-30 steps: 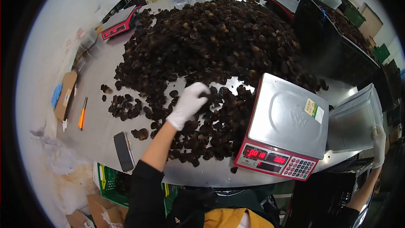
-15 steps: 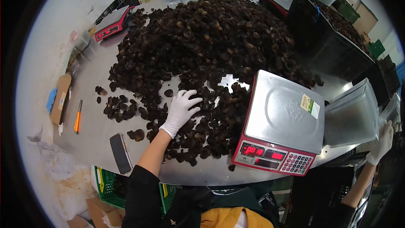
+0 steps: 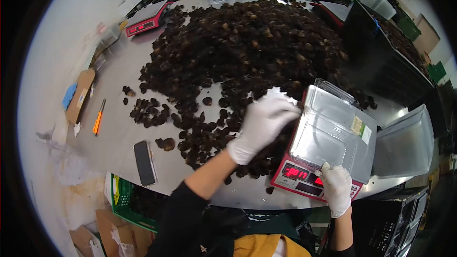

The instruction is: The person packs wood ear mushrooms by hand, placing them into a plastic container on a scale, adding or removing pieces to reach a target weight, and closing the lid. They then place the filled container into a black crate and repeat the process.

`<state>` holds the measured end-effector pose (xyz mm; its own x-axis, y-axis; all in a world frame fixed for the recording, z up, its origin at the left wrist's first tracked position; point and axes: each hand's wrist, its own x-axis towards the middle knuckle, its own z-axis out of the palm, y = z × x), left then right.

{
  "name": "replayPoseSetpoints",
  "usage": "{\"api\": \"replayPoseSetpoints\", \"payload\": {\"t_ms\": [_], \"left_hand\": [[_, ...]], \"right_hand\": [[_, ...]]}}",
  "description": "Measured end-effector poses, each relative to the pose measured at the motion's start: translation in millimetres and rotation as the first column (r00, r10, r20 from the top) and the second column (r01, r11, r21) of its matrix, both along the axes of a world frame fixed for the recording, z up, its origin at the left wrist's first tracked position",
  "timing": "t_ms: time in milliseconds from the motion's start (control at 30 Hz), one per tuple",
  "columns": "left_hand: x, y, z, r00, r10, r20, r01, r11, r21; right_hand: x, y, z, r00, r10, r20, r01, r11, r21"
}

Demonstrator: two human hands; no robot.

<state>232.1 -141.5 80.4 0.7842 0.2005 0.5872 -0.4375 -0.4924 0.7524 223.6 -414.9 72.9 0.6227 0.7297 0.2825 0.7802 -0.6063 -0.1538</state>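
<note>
Dark, curled pieces like wood ear mushrooms (image 3: 209,138) lie loose on the metal table below the large heap. My left hand (image 3: 266,126), in a white glove, is over them by the left edge of a red digital scale (image 3: 365,159). Its fingers are bent together; what they hold, if anything, is hidden. A clear plastic container (image 3: 320,145) with its lid raised at the far side rests on or just above the scale's plate. My gloved right hand (image 3: 337,190) pinches its near edge, partly covering the keypad. The display reads about -0.017.
The mushroom heap (image 3: 243,43) fills the table's middle. Stacked clear containers (image 3: 404,143) stand right of the scale. A phone (image 3: 144,163), an orange cutter (image 3: 99,118) and another scale (image 3: 146,19) are on the left. Black crates (image 3: 385,57) rise at right.
My right hand has come from the clear containers at the far right to the scale, bringing one container. My left hand has moved right from the loose mushrooms to the scale's edge.
</note>
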Motion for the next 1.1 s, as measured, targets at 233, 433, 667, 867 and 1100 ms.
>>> {"api": "replayPoseSetpoints", "payload": {"t_ms": [233, 433, 667, 867, 1100], "left_hand": [[19.7, -90.2, -5.9, 0.951, -0.31, -0.01, 0.279, 0.842, 0.461], [-28.4, -27.9, -9.3, 0.994, -0.102, -0.035, 0.107, 0.935, 0.337], [-116.8, 81.6, -100.5, 0.908, 0.33, -0.259, -0.016, 0.645, 0.764], [-113.7, 194.6, -102.6, 0.746, 0.661, -0.086, -0.498, 0.638, 0.588], [-81.1, 175.4, -129.0, 0.835, 0.49, -0.249, -0.353, 0.825, 0.441]], "right_hand": [[3.6, 12.2, 0.5, 0.999, 0.026, -0.03, -0.026, 0.999, 0.02], [-7.3, 16.0, 21.7, 0.956, -0.127, -0.263, 0.156, 0.983, 0.093], [-4.4, -3.1, 5.5, 0.98, -0.127, -0.155, 0.182, 0.885, 0.428], [-7.6, -8.9, 9.0, 0.958, -0.242, -0.155, 0.287, 0.816, 0.501], [-11.7, -11.6, 5.4, 0.942, -0.291, -0.168, 0.335, 0.785, 0.522]]}}
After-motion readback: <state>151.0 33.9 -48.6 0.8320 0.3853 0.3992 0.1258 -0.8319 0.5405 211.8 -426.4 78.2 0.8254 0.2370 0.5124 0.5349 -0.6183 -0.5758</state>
